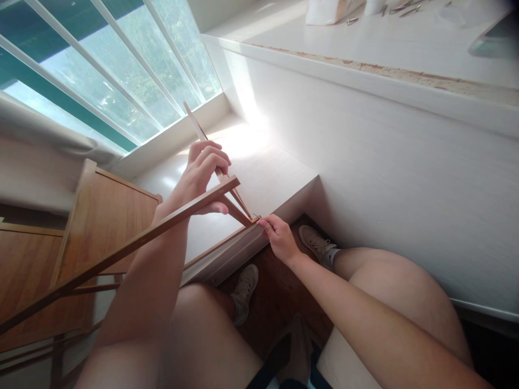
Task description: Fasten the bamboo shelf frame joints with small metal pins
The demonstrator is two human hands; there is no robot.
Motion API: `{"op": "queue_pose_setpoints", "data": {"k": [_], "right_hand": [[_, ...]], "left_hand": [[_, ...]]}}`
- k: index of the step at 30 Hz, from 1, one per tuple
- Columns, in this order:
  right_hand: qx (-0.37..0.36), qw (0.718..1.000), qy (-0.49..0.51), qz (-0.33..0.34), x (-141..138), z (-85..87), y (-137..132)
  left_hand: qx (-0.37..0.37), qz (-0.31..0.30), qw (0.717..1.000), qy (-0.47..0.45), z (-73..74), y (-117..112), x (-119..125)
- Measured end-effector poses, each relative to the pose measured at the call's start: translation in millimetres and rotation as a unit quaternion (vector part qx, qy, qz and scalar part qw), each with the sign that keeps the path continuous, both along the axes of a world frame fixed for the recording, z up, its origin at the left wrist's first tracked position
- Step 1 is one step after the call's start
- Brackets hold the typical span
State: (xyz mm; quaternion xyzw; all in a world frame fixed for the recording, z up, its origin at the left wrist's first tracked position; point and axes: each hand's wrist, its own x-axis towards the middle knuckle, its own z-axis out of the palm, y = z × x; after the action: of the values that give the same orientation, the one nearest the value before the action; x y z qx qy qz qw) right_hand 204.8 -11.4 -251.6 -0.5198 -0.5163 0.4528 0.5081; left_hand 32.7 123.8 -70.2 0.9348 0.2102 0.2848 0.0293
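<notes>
My left hand is closed around a thin wooden slat of a brown wooden frame, with the thumb below the frame's long bar. That bar runs from the left edge up to the middle. Slats meet at a lower corner, resting by the edge of the white ledge. At this corner my right hand is pinched on a small thin piece, perhaps a screw; its kind is too small to make out. Part of the slat is hidden behind my left fingers.
Wooden chairs with flat panels stand at the left. A barred window is behind. On the white counter lie several bolts or screws beside a white container. My legs and shoes are below.
</notes>
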Motion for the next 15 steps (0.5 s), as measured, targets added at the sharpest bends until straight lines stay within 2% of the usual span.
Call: {"op": "queue_pose_setpoints", "data": {"k": [8, 15], "right_hand": [[0.006, 1.0, 0.011, 0.001, -1, 0.6, 1], [0.014, 1.0, 0.017, 0.014, 1, 2.9, -2]], "left_hand": [[0.021, 0.035, 0.998, -0.046, -10.7, -5, 6], [0.009, 0.04, 0.997, -0.061, -10.7, -14, 8]]}}
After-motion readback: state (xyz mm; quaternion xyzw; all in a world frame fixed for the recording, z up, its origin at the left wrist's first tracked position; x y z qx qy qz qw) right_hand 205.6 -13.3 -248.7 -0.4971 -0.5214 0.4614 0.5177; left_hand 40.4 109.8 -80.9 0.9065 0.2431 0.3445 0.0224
